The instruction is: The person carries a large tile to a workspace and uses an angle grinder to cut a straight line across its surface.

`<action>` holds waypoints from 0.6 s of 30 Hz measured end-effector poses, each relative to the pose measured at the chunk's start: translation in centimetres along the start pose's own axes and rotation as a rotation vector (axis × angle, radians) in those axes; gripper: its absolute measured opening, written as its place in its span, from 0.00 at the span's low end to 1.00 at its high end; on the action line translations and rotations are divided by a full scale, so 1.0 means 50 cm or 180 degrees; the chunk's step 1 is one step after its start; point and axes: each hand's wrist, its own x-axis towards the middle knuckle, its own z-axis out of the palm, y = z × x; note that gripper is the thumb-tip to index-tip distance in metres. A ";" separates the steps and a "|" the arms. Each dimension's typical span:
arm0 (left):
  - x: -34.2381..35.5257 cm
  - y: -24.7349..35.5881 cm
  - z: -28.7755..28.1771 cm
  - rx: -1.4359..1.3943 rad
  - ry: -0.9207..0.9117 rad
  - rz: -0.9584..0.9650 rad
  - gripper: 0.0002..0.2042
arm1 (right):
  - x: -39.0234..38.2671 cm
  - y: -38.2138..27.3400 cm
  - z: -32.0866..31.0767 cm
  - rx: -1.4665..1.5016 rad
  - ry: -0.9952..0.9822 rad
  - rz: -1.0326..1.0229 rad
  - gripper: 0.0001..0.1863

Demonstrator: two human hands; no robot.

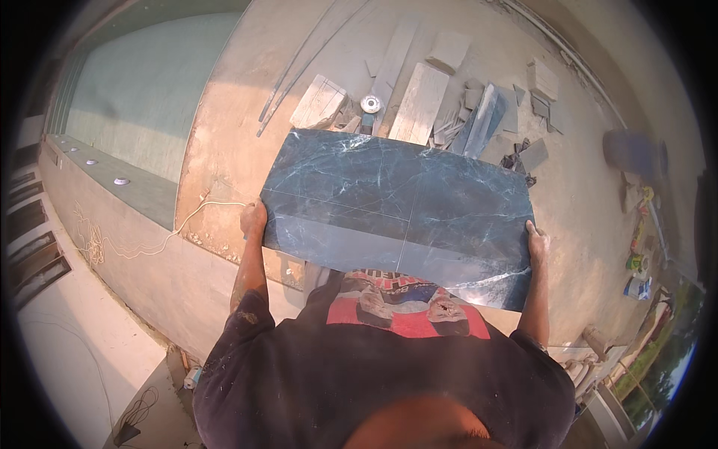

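Slab: 1 rectangular dark blue-green panel (419,176), glossy, white-veined; in front of the torso, spanning both hands, its right end set nearer the body than its left. Whether anything beneath bears it cannot be told.
Slab markings: 2 thin, pale straight lines, meeting near the middle; a lighter reflection along the near side.
Left hand (254,217): closed on the slab's left edge, below mid-edge; opening only as wide as the slab is thick — fingertips underneath hidden.
Right hand (537,242): closed on the right edge, thumb toward the upper face; the underside of this grip is also hidden.
Garment: 1 black T-shirt (389,374), red-and-white print on the front, partly overlapped by the slab.
Power tool: 1 grinder-like piece (369,105) with a round silver disc, just beyond the slab's far edge.
Blocks: pale block (319,102) left of the tool; long pale block (420,103) to its right.
Offcuts: blue-grey strips (485,120) and broken grey pieces (535,155) on the dusty floor (583,217).
Rods: 2 thin dark rods (299,69), far left of the blocks.
Cord: 1 white cord (153,252), running from a tangle toward the left hand — contact unclear.
Ledge: green-grey ledge (146,200) bearing 3 small pale discs (121,181).
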 end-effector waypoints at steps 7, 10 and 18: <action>0.283 0.034 -0.148 0.0487 -0.0139 0.0362 0.34 | -0.176 -0.134 0.115 0.0353 -0.0233 0.0566 0.31; 0.307 0.049 -0.163 0.0449 -0.0243 0.0471 0.34 | -0.184 -0.161 0.158 0.0563 -0.0349 0.0639 0.29; 0.458 0.064 -0.004 0.0066 0.0058 0.0898 0.36 | -0.039 -0.094 0.431 0.1099 -0.0295 0.0332 0.27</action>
